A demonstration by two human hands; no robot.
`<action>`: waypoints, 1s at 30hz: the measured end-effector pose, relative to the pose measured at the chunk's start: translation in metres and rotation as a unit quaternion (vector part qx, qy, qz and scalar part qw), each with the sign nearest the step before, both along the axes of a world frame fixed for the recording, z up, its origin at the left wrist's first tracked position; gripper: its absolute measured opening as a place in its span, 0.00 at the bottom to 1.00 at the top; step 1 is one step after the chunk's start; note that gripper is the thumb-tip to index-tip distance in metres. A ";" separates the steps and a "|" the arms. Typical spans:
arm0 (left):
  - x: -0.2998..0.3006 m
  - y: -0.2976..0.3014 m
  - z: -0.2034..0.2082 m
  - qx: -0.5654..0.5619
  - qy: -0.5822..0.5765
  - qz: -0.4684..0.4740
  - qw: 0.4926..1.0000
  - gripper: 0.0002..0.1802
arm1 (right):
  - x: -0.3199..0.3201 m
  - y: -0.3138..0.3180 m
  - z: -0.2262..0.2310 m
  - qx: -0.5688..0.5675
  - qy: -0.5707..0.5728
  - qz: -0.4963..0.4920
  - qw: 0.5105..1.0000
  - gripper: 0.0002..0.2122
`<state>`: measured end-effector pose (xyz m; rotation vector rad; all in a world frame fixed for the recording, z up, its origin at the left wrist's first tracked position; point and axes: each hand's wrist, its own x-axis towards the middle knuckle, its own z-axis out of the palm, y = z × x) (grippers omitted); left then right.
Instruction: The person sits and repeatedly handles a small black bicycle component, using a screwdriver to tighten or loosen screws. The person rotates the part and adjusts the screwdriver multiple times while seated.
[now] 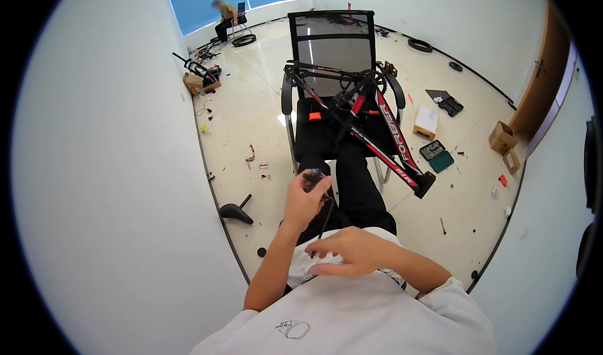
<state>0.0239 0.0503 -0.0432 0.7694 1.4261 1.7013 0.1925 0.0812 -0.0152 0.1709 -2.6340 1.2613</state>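
My left hand [304,203] is closed round a small dark bike part [312,176], its kind hard to make out. From it a thin black cable [326,218] hangs toward my lap. My right hand [355,252] is beside the cable's lower end, thumb and fingers apart; whether it touches the cable is unclear. Ahead of my knees, a black and red bicycle frame [377,146] with a chainring lies across a black office chair [331,44]. An orange-red item [315,116] rests on the seat.
A black saddle [236,213] lies on the floor at left. To the right are a green tool case [440,160], a black case [448,103], a white and yellow box [426,122] and cardboard boxes [502,137]. A person [225,19] sits at the far left near tires [244,40].
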 end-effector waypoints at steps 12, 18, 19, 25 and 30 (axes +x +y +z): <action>0.000 0.019 -0.063 0.078 0.134 -0.063 0.986 0.15 | 0.003 0.035 0.042 -0.118 0.081 0.017 0.990 0.16; 0.020 -0.001 -0.003 0.040 0.005 -0.097 0.994 0.08 | 0.008 0.102 0.015 -0.345 0.206 -0.154 0.903 0.32; 0.020 -0.002 0.002 0.049 -0.044 -0.090 0.994 0.07 | 0.005 0.108 -0.008 -0.330 0.196 -0.133 0.914 0.30; 0.002 -0.006 0.001 0.089 -0.157 0.003 0.984 0.07 | -0.018 0.039 -0.064 0.068 0.171 -0.267 0.946 0.21; 0.014 -0.004 0.009 0.129 -0.177 0.062 0.974 0.10 | -0.029 0.031 -0.064 0.011 0.152 -0.328 0.932 0.12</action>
